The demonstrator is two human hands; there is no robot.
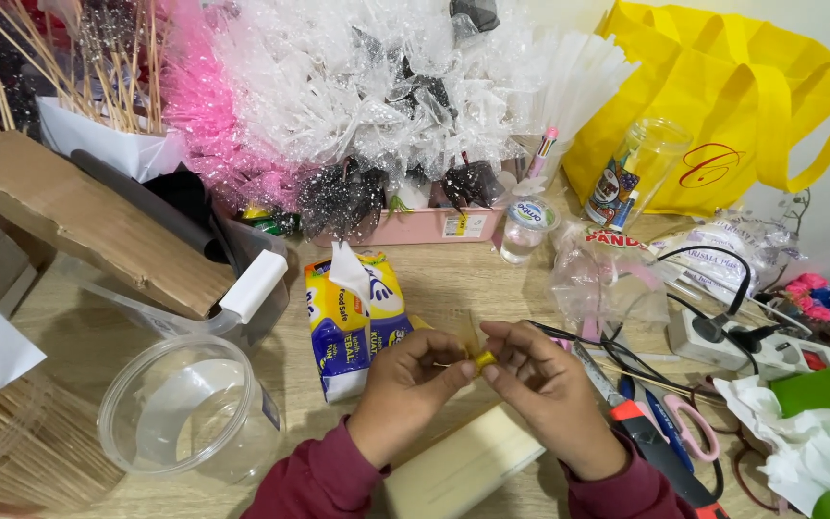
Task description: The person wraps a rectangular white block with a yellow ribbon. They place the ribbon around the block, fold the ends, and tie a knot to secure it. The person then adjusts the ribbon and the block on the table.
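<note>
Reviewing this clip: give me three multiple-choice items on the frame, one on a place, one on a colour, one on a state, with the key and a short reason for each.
1. Where does the clear round plastic container stand relative to the hands?
A. To their left on the table
B. Behind the yellow bag
C. On top of the cardboard

2. What colour is the small piece pinched between the fingertips?
A. Blue
B. Yellow
C. White

3. How do the left hand and right hand stand?
A. Both flat on the table
B. One raised out of view
C. Fingertips brought together on the small piece and a thin stick

Key: 1 A, the container sits on the wooden table left of the left hand. 2 B, the piece shows yellow between the fingers. 3 C, both hands meet at the fingertips above the table, pinching the piece.
</note>
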